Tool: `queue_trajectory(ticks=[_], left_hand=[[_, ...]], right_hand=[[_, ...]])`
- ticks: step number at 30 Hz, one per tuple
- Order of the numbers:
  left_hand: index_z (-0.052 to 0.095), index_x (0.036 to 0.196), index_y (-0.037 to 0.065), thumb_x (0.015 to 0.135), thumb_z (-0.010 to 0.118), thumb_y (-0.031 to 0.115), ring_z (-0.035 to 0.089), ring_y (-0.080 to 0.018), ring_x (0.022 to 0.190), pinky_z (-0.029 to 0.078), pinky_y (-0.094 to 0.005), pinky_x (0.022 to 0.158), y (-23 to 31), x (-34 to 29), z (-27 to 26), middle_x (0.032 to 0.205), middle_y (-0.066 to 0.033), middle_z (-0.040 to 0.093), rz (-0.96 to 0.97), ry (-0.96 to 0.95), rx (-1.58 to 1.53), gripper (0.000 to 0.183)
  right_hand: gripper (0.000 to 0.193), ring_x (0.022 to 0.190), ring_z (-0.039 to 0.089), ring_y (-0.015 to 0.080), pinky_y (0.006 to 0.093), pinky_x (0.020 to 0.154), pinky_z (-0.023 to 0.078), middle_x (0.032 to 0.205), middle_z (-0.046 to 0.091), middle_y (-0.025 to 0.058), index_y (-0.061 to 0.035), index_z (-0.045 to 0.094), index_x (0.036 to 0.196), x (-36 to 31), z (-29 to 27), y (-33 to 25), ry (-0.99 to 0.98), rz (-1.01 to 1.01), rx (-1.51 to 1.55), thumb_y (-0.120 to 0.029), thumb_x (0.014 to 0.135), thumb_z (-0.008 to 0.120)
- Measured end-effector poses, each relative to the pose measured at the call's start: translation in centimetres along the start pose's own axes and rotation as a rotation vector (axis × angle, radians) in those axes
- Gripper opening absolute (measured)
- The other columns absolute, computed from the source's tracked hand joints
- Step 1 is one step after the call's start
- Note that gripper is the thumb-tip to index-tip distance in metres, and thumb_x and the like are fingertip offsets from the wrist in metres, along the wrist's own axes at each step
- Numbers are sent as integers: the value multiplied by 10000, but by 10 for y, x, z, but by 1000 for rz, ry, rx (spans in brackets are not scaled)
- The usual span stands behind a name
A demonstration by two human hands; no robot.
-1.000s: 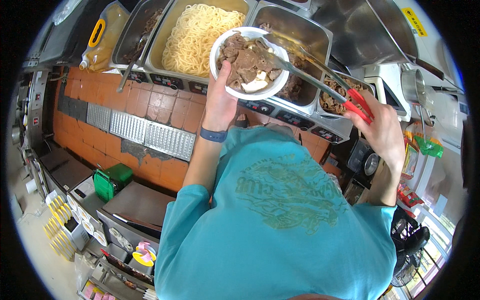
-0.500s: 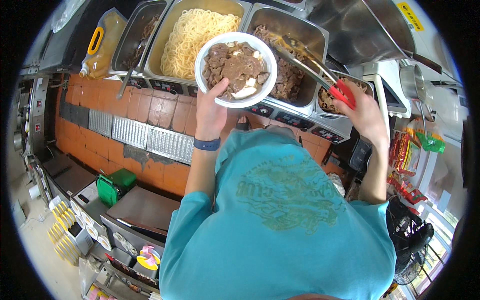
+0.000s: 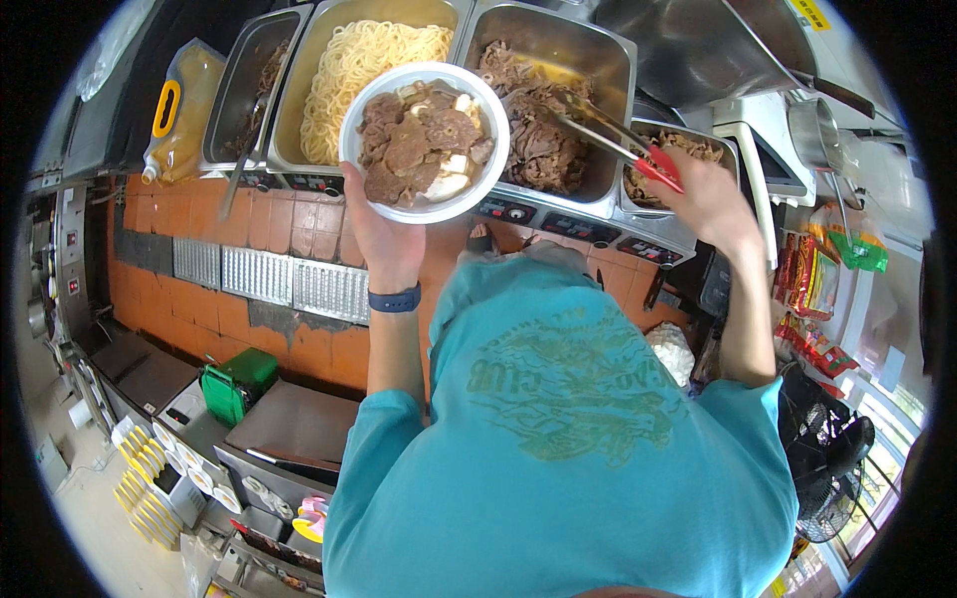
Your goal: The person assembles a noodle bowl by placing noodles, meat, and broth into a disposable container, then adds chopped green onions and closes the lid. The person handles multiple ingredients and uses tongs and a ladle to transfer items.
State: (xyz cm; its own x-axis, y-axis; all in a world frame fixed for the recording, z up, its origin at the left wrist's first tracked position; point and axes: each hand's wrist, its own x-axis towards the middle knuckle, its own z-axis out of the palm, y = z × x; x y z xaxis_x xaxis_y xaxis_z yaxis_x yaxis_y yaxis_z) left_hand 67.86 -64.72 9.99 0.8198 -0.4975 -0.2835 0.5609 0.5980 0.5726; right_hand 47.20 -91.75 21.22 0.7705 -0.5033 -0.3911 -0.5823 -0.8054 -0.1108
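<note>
My left hand point(image 3: 387, 234) grips a round white bowl point(image 3: 351, 149) from its near side, with fingers hidden beneath. Brown sliced meat point(image 3: 404, 145) and a few whitish pieces fill the bowl. Red-handled metal tongs point(image 3: 653, 167) are in my right hand point(image 3: 708, 199). Their tips reach into a deep steel pan of dark sliced meat point(image 3: 548, 149) right of the bowl. Behind the bowl stands a steel pan of yellow noodles point(image 3: 364, 60), partly covered by it.
A narrow steel pan point(image 3: 224, 120) with a handle sticking out lies left of the noodles, beside a yellow-handled jug point(image 3: 189, 105). A smaller pan of meat point(image 3: 688, 149) sits near my right hand. Controls point(image 3: 578, 227) line the counter front. A black fan point(image 3: 827, 458) stands at right.
The bowl and my left hand have moved left, and my thumb has slid off the meat toward the rim. My right hand and the tongs have shifted slightly left, tips still in the meat pan.
</note>
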Motion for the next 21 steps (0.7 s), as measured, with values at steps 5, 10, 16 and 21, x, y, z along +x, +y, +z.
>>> queue_trajectory(ticks=[5,10,16,21], left_hand=[[351,1529,95,1065,411,480,397,-273,1415,315,-458,1180,0,9,15,1546,-94,405,17,20,54,606],[356,1530,92,1062,410,482,415,-279,1411,336,-461,1171,-8,15,48,1548,-103,419,-109,8,-7,612],[409,1491,85,1060,403,489,478,-292,1362,389,-468,1141,-51,35,101,1505,-123,477,-208,-96,11,591],[421,1487,89,1066,390,478,471,-284,1371,371,-467,1152,-83,46,145,1500,-117,485,-248,-227,19,574]], right_hand=[[466,952,686,435,502,822,565,934,682,307,43,439,1302,31,32,-45,-274,-6,204,-267,980,570],[299,860,721,327,409,795,559,905,725,176,-72,675,1167,16,-36,48,750,-47,268,-269,946,635],[602,988,698,356,453,880,539,1070,709,229,-9,681,1154,54,-204,247,814,264,-723,-563,926,618],[286,523,671,202,296,459,551,689,704,151,41,691,796,98,-232,264,-229,539,-180,-238,864,686]])
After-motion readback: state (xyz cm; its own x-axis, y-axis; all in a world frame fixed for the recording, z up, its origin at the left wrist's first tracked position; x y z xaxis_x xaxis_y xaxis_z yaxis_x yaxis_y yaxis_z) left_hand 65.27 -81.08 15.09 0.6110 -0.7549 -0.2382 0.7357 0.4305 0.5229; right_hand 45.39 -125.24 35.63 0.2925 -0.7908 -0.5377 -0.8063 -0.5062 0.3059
